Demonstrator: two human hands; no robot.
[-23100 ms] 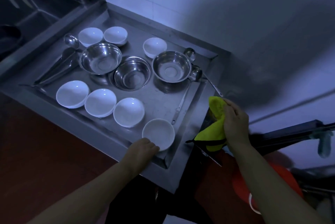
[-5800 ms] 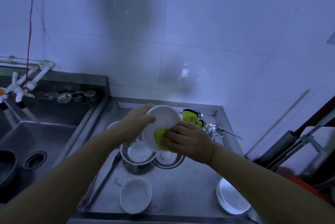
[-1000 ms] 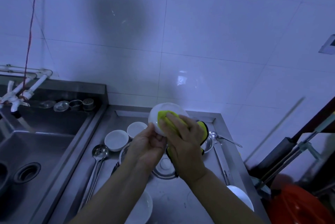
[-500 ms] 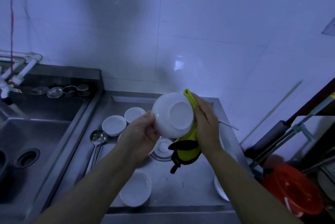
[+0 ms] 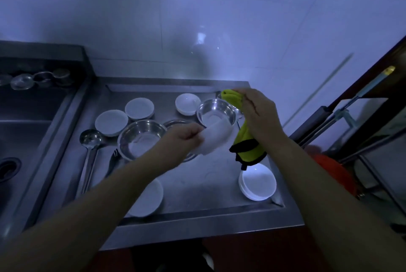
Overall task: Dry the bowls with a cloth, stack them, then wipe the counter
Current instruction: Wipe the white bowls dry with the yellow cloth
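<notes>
My left hand (image 5: 183,138) grips a white bowl (image 5: 216,137) by its rim, blurred, above the steel counter (image 5: 197,186). My right hand (image 5: 259,117) holds the yellow cloth (image 5: 246,139), which hangs down just right of that bowl. A stack of white bowls (image 5: 257,182) stands at the counter's front right. Another white bowl (image 5: 148,199) lies at the front, partly under my left forearm. Three white bowls (image 5: 111,122) (image 5: 139,108) (image 5: 187,104) sit toward the back, with steel bowls (image 5: 140,139) (image 5: 216,113) between them.
A ladle (image 5: 90,139) and a fork (image 5: 113,159) lie at the counter's left side. The sink (image 5: 19,139) is further left, with small strainers (image 5: 22,81) on its ledge. A red bucket (image 5: 329,168) and a mop handle (image 5: 351,104) stand to the right. Tiled wall behind.
The view has tilted down toward the counter. My left hand has lowered the white bowl and my right hand with the cloth has come off it to the right.
</notes>
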